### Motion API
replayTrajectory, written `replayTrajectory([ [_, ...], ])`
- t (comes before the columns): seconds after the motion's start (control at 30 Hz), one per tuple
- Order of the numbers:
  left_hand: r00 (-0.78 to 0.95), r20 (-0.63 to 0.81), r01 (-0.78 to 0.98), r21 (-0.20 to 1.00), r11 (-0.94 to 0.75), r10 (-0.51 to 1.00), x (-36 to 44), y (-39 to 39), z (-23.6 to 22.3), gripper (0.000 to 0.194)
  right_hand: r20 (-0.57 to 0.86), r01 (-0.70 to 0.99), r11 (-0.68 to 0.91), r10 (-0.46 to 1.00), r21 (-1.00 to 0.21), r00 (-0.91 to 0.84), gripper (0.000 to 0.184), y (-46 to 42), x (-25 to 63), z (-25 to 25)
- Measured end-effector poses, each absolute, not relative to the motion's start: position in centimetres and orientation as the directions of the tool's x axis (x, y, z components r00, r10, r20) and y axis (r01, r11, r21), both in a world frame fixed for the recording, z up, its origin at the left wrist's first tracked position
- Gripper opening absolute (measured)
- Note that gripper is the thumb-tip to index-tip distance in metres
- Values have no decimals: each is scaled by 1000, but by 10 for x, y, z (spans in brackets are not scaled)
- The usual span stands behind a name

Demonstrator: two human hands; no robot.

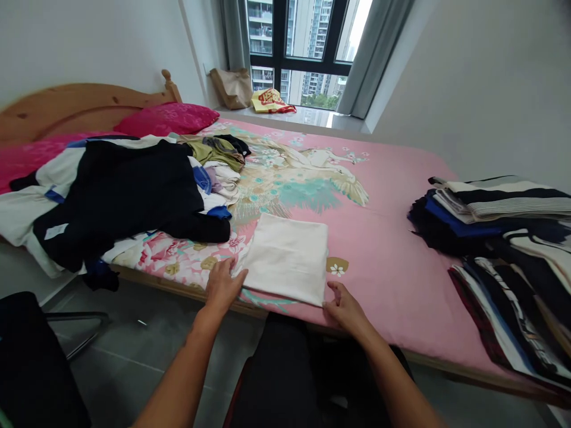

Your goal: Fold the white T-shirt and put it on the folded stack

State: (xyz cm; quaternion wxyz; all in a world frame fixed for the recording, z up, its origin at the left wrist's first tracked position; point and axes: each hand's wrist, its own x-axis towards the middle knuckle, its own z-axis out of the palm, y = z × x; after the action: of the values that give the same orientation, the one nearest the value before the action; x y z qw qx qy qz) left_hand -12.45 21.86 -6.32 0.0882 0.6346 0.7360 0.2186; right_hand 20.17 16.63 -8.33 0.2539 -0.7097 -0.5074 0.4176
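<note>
A folded cream-white cloth [288, 257] lies flat on the pink bedsheet [383, 238] near the bed's front edge. My left hand [222, 285] rests at the cloth's near left corner, fingers closed on its edge. My right hand [344, 306] pinches the near right corner. Both forearms reach in from below.
A loose heap of dark and white clothes [120, 196] covers the bed's left part. Folded striped and dark garments [504, 238] are stacked at the right. Pink pillows [167, 117] lie by the wooden headboard [66, 107]. Bags [232, 87] sit on the window sill. A black chair [31, 362] stands lower left.
</note>
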Motion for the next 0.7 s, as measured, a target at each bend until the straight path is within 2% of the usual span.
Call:
replayTrajectory([
  [0.07, -152, 300, 902, 431, 9, 942, -116, 214, -60, 35, -186, 637, -263, 965, -725, 186, 41, 160, 203, -71],
  [0.13, -40, 389, 905, 405, -132, 920, -99, 210, -55, 32, 6, 679, -114, 985, -725, 172, 37, 161, 195, -55],
  [0.17, 45, 391, 900, 383, -207, 919, -89, 210, -52, 33, 92, 685, -10, 989, -728, 112, 38, 166, 187, -48],
  [0.23, 219, 327, 889, 322, -327, 919, -68, 214, -49, 38, 190, 699, 223, 974, -680, -126, 44, 181, 168, -40],
  [0.3, 301, 209, 901, 258, -349, 931, -54, 224, -50, 43, 145, 721, 389, 915, -574, -377, 49, 206, 154, -43],
  [0.33, 295, 146, 917, 236, -323, 944, -51, 230, -52, 46, 81, 746, 416, 894, -520, -441, 51, 221, 151, -48],
  [0.4, 233, 51, 948, 211, -239, 971, -52, 240, -59, 54, -48, 831, 338, 916, -441, -398, 53, 254, 155, -62],
  [0.47, 158, 14, 967, 202, -158, 987, -61, 247, -65, 60, -112, 894, 144, 971, -424, -210, 56, 286, 170, -75],
  [0.5, 115, 15, 973, 202, -116, 993, -67, 249, -68, 63, -114, 890, 43, 988, -454, -106, 59, 299, 179, -80],
  [0.57, 9, 25, 976, 219, -15, 1000, -81, 251, -70, 68, -104, 775, -125, 992, -620, 77, 67, 320, 197, -84],
  [0.63, -75, 8, 962, 263, 71, 997, -96, 253, -70, 72, -138, 582, -225, 972, -781, 191, 75, 331, 209, -83],
  [0.7, -127, -55, 927, 348, 138, 990, -110, 259, -67, 73, -216, 427, -298, 949, -854, 229, 75, 338, 215, -80],
])
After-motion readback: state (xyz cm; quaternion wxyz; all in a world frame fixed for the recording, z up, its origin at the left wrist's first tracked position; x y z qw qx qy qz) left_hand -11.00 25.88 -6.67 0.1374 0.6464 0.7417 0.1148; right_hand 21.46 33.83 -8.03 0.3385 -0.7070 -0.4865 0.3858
